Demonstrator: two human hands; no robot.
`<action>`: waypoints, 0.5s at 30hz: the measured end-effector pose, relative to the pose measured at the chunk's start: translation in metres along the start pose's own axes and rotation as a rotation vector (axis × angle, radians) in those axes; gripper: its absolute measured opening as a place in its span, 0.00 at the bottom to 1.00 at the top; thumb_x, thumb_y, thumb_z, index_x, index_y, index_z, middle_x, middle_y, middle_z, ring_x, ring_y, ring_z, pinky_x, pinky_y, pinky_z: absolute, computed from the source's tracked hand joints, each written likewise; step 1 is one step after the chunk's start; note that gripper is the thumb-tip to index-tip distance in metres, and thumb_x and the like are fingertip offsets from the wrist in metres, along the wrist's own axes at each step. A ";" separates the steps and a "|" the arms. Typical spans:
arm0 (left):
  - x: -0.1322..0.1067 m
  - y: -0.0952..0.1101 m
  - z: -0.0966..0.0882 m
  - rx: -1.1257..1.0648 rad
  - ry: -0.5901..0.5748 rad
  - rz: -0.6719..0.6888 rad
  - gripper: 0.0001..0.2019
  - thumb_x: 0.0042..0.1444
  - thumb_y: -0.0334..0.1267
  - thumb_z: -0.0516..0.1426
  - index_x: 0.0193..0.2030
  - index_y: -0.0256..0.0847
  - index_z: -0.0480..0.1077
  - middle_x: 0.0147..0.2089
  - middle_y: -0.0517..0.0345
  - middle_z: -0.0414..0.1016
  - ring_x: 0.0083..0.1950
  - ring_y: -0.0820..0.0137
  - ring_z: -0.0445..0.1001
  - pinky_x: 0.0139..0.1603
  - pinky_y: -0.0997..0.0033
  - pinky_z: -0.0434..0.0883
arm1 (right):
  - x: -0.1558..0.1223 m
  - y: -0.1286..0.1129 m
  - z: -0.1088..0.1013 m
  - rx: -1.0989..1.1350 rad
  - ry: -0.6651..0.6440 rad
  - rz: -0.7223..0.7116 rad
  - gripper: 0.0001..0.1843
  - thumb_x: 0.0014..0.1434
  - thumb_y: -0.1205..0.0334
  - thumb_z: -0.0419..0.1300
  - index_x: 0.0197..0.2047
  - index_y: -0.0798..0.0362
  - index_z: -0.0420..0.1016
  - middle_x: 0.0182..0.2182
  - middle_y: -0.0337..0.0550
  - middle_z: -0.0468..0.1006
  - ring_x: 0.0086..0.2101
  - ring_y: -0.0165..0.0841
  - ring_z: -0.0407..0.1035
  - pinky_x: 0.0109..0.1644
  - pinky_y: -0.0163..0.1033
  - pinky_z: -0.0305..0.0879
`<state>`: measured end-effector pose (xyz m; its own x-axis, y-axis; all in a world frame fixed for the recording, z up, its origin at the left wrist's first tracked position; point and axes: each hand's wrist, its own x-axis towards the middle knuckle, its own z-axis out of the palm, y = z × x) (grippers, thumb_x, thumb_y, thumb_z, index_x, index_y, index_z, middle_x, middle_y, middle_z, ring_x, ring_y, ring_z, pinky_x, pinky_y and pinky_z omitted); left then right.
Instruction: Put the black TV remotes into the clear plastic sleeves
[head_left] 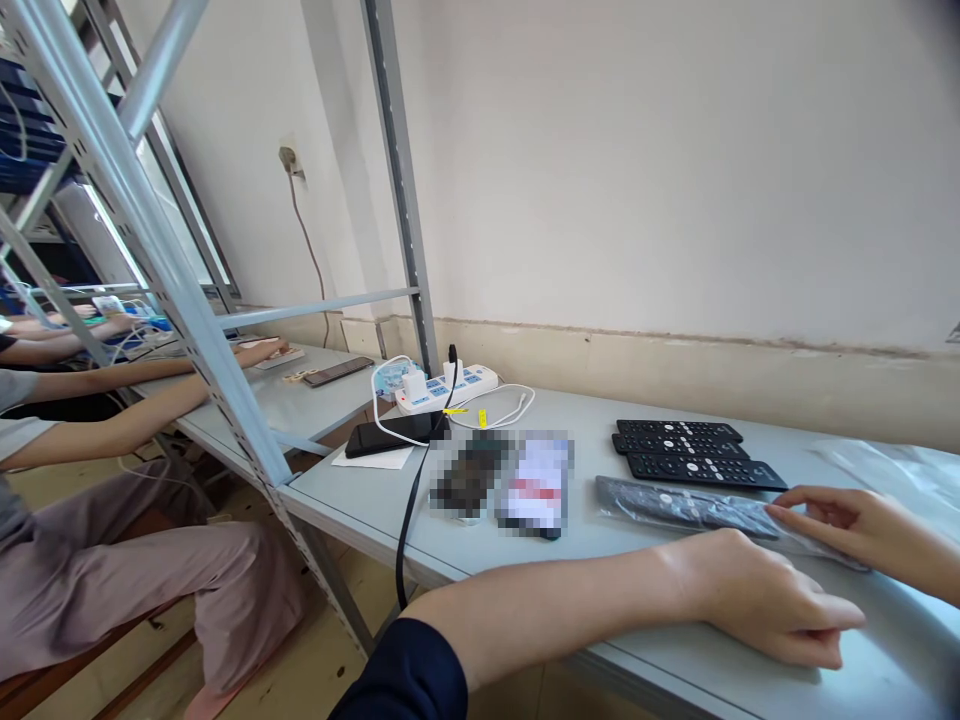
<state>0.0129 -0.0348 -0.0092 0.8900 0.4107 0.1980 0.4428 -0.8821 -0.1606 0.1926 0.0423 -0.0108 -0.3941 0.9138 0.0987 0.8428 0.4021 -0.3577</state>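
A dark remote control (pixel 686 505) in a clear plastic bag lies on the grey table near its front edge. The fingers of my right hand (pixel 862 525) are closed on the right end of its bag. In front of it, my left hand (pixel 772 600) is a closed fist above the table, back of the hand upward. Its fingertips are turned away, so what they hold, if anything, is hidden. Just behind the bagged remote, several bare black remote controls (pixel 694 467) lie side by side in a row.
A clear plastic bag (pixel 892 475) lies at the right. Left of the remotes are two blurred-out phones (pixel 536 485), a black phone (pixel 394 433) and a white power strip (pixel 450 388) with cables. A metal rack post (pixel 172 260) stands left; another person's arm (pixel 127 425) rests beyond it.
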 end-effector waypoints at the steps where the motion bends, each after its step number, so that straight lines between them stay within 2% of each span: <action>1: 0.000 0.000 0.000 -0.001 -0.006 -0.005 0.13 0.61 0.40 0.48 0.34 0.38 0.70 0.36 0.62 0.79 0.38 0.75 0.75 0.19 0.75 0.54 | 0.001 0.003 0.001 0.005 0.005 -0.004 0.43 0.41 0.21 0.43 0.27 0.53 0.77 0.15 0.44 0.63 0.18 0.30 0.56 0.22 0.37 0.53; 4: -0.002 0.001 -0.003 -0.002 -0.015 -0.015 0.12 0.60 0.40 0.49 0.34 0.38 0.70 0.37 0.63 0.79 0.38 0.75 0.76 0.18 0.75 0.54 | 0.003 0.012 0.007 0.015 0.054 -0.036 0.41 0.45 0.23 0.43 0.27 0.53 0.76 0.14 0.43 0.63 0.17 0.30 0.55 0.22 0.36 0.52; 8: -0.002 0.001 -0.004 -0.012 0.023 -0.019 0.10 0.59 0.39 0.50 0.31 0.39 0.69 0.35 0.64 0.79 0.36 0.76 0.75 0.18 0.76 0.54 | 0.004 0.020 0.011 0.018 0.053 -0.042 0.39 0.46 0.24 0.44 0.28 0.53 0.76 0.13 0.42 0.61 0.16 0.29 0.53 0.21 0.36 0.50; 15: -0.001 0.001 -0.002 -0.010 0.006 -0.028 0.10 0.59 0.38 0.49 0.33 0.39 0.70 0.34 0.64 0.79 0.35 0.75 0.76 0.18 0.75 0.53 | 0.000 0.011 0.007 0.042 0.049 -0.011 0.36 0.48 0.28 0.45 0.28 0.53 0.75 0.14 0.42 0.61 0.18 0.29 0.54 0.23 0.36 0.51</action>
<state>0.0123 -0.0360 -0.0080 0.8765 0.4342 0.2079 0.4666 -0.8725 -0.1451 0.1990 0.0462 -0.0213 -0.3840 0.9115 0.1474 0.8220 0.4102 -0.3951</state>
